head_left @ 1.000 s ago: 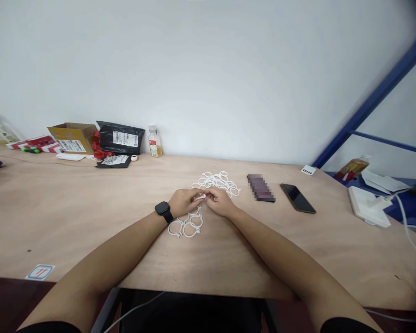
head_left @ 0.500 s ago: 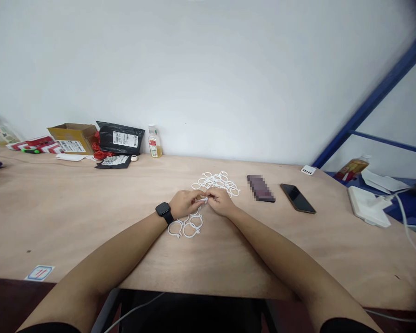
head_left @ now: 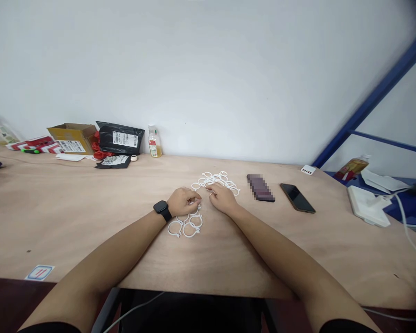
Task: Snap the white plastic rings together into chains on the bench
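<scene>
My left hand (head_left: 183,202), with a black watch on its wrist, is closed in a pinch just above the near group of white plastic rings (head_left: 192,230). A small white piece of a ring (head_left: 198,202) shows at its fingertips; the palm hides the rest. These near rings have small tabs and lie flat, partly under that hand. My right hand (head_left: 223,199) reaches to the front edge of a larger heap of similar white rings (head_left: 215,178). Its fingers are stretched forward and apart from the left hand, and whether they touch a ring is unclear.
To the right lie a blurred-out dark rectangular item (head_left: 260,188) and a phone (head_left: 297,198). A white power adapter (head_left: 367,206) with a cable is farther right. A carton (head_left: 72,138), a black parcel bag (head_left: 121,138) and a bottle (head_left: 154,142) stand along the wall.
My hands have come apart from around a ring. The left has drawn back slightly left over the near rings; the right has stretched its fingers toward the heap.
</scene>
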`<state>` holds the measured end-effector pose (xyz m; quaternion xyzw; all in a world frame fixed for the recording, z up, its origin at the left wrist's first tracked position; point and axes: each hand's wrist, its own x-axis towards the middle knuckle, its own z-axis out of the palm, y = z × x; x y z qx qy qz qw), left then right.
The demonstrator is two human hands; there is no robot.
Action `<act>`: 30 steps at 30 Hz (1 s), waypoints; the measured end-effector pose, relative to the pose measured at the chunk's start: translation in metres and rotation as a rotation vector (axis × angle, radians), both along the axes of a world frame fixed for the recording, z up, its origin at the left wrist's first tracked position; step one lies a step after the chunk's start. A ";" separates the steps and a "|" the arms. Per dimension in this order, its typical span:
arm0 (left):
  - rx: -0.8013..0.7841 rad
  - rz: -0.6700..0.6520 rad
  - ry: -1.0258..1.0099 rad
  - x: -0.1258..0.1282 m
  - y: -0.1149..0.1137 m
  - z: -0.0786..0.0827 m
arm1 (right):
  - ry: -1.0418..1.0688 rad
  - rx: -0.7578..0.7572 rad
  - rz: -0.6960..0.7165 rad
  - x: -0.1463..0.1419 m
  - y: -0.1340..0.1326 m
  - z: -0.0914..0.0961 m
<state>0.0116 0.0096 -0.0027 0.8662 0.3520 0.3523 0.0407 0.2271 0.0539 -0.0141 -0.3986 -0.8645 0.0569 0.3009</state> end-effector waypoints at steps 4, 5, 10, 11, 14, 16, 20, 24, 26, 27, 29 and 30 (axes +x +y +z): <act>-0.033 -0.021 0.001 0.001 -0.003 0.003 | -0.102 -0.022 -0.077 0.001 0.000 0.000; -0.031 -0.006 0.000 0.001 -0.003 0.003 | -0.125 -0.028 -0.093 0.001 -0.001 0.001; -0.049 -0.029 0.025 0.002 -0.001 0.007 | -0.225 -0.037 -0.100 0.000 -0.002 0.002; -0.067 -0.058 0.039 0.003 0.000 0.007 | -0.239 -0.037 -0.092 0.000 -0.002 0.003; -0.113 -0.036 0.073 0.002 0.003 0.005 | -0.262 -0.038 -0.076 0.000 -0.003 0.003; -0.152 0.081 0.096 0.001 0.004 0.001 | -0.262 -0.032 -0.072 -0.001 -0.003 0.004; -0.315 0.271 0.150 0.001 0.007 -0.006 | -0.251 -0.023 -0.070 -0.001 -0.003 0.004; -0.335 0.338 0.158 0.002 0.010 -0.009 | -0.217 0.002 -0.053 -0.002 -0.003 0.004; -0.315 0.370 0.168 0.001 0.011 -0.009 | -0.191 0.012 -0.036 -0.002 -0.003 0.004; -0.305 0.387 0.171 0.001 0.012 -0.009 | -0.176 0.015 -0.023 -0.002 -0.004 0.004; -0.277 0.417 0.167 -0.001 0.013 -0.010 | -0.144 0.019 0.014 -0.003 -0.004 0.004; -0.256 0.424 0.157 -0.001 0.014 -0.010 | -0.128 0.023 0.039 -0.003 -0.005 0.004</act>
